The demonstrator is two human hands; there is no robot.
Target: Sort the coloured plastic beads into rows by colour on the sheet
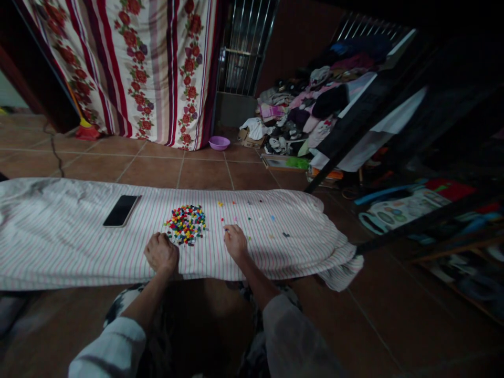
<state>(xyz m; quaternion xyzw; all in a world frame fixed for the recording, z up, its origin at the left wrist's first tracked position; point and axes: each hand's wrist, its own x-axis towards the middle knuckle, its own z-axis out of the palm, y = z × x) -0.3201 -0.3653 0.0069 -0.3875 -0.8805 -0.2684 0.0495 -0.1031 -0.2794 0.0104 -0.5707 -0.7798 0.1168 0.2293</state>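
Note:
A heap of small multicoloured beads (186, 224) lies on a striped cloth (98, 262) in front of me. At the heap's lower left edge rests my left hand (161, 252), its fingers curled inward and what is under them hidden. To the right of the heap, my right hand (237, 243) hovers low over or touches the cloth, thumb and forefinger brought together in a pinch; anything between them is too small to make out. Beyond that hand, little groups of beads sorted by colour sit apart, among them yellow ones (220, 203), light blue ones (272, 218) and dark ones (286, 234).
A phone (122, 211) lies on the cloth, left of the heap. On the tiled floor behind are a purple basin (219, 143), a red broom (87, 131) and a large pile of clothes (299, 110). A dark diagonal bar (334, 163) stands at the right. A floral curtain (157, 68) hangs behind.

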